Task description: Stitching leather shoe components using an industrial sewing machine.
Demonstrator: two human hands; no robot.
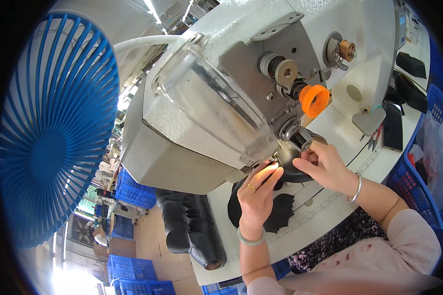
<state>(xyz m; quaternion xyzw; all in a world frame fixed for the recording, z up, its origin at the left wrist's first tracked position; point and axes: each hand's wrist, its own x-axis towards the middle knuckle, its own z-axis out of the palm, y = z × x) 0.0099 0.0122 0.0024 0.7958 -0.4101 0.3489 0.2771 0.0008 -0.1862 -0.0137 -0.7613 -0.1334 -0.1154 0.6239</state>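
Note:
Under the head of a large pale sewing machine [192,162], a black leather piece [294,169] lies curved around the lit needle area. My left hand [258,191], with a ring and a pale bangle, has its fingers close together on the leather beside the needle; its fingertips are partly hidden by the machine head. From the right, my right hand [327,167], a silver bangle at its wrist, pinches the leather's edge between thumb and bent fingers. A flat, jagged-edged black part [282,212] spreads over the white worktable [270,248], next to my left wrist.
Overlapping black leather pieces [189,223] stand at the table's left edge. A blue fan [59,132] fills the far left. To the right are red-handled snips [375,137], a dark phone [393,126], black parts [409,91] and a blue basket [418,184] holding plastic bags.

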